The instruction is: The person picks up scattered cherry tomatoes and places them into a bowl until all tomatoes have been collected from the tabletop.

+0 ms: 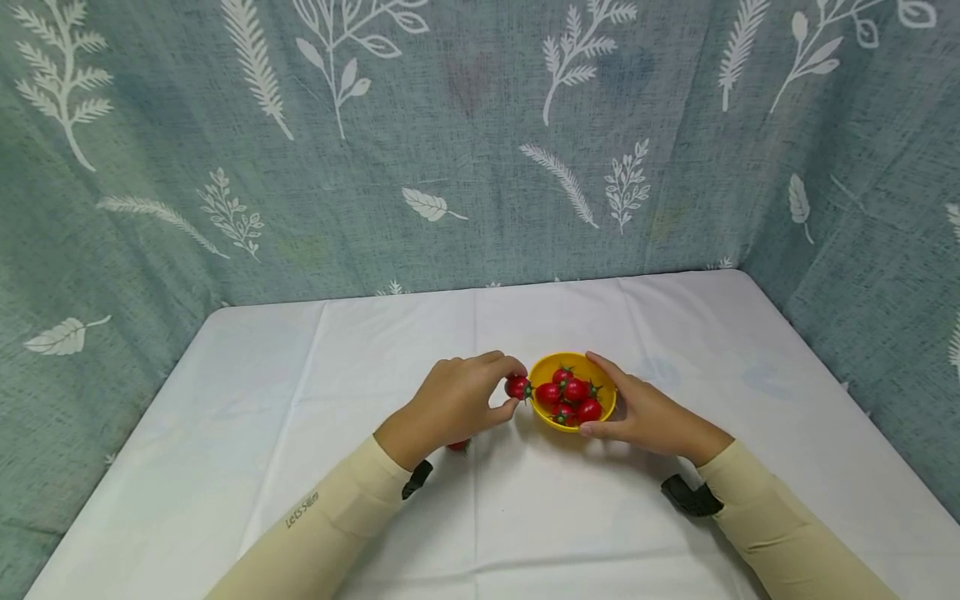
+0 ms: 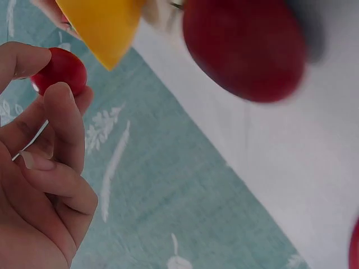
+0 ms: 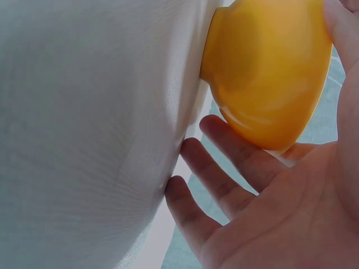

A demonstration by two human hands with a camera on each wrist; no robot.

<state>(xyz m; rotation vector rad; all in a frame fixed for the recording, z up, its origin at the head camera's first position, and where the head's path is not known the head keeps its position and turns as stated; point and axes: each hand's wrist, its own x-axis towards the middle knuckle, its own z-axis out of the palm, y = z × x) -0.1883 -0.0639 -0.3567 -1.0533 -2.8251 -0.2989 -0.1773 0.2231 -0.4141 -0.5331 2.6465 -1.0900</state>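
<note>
My left hand (image 1: 468, 396) pinches a red cherry tomato (image 1: 517, 387) between thumb and fingertips, right at the left rim of a small yellow bowl (image 1: 546, 367). In the left wrist view the held tomato (image 2: 63, 72) shows between the fingers, with the bowl (image 2: 106, 28) above it. Several red tomatoes (image 1: 575, 390) with green stems lie inside the bowl. Spread around the bowl's right side, my right hand (image 1: 645, 412) holds it with thumb at the near rim and a finger at the far rim. The right wrist view shows the other fingertips touching the white cloth beside the bowl (image 3: 263, 73).
Another tomato (image 1: 458, 445) lies on the white-covered table (image 1: 390, 350), partly hidden by the left wrist. Close to the left wrist camera a tomato (image 2: 244, 47) looms large, and part of one more (image 2: 354, 246) shows at the frame's edge. Leaf-patterned green curtains (image 1: 450, 167) border the table.
</note>
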